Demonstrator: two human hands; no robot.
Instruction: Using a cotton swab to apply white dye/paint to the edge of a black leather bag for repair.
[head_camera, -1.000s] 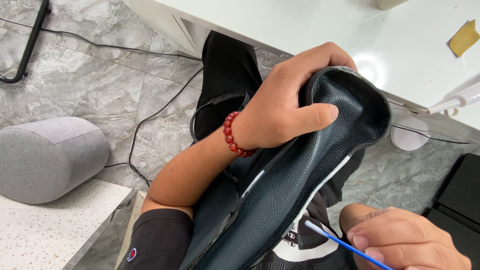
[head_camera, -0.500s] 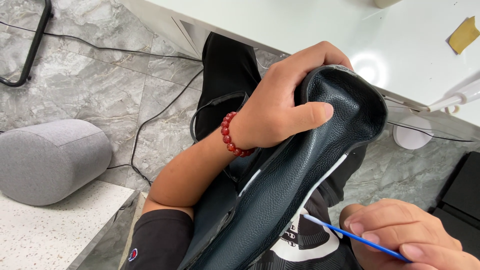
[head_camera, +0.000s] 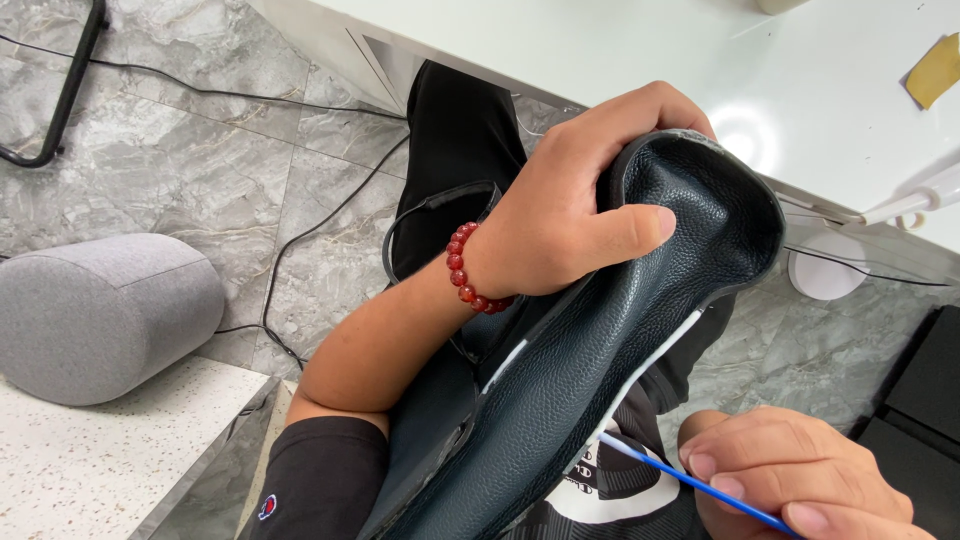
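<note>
While gripping the leather bag (head_camera: 610, 350) in left hand (head_camera: 570, 225), pinched thin blue tool (head_camera: 690, 482) in right hand (head_camera: 800, 480), mid edge-work; needed steady contact along pale edge.

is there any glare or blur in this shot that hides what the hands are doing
Head view: a bright glare spot sits on the white table, clear of the hands; the left hand gripping the dark leather piece is sharp; the right hand with the blue stick is cropped at the frame's bottom edge.

Grey cushioned stool (head_camera: 100, 315) on marble floor (head_camera: 200, 130); black cables (head_camera: 300, 230); white table (head_camera: 620, 50).
</note>
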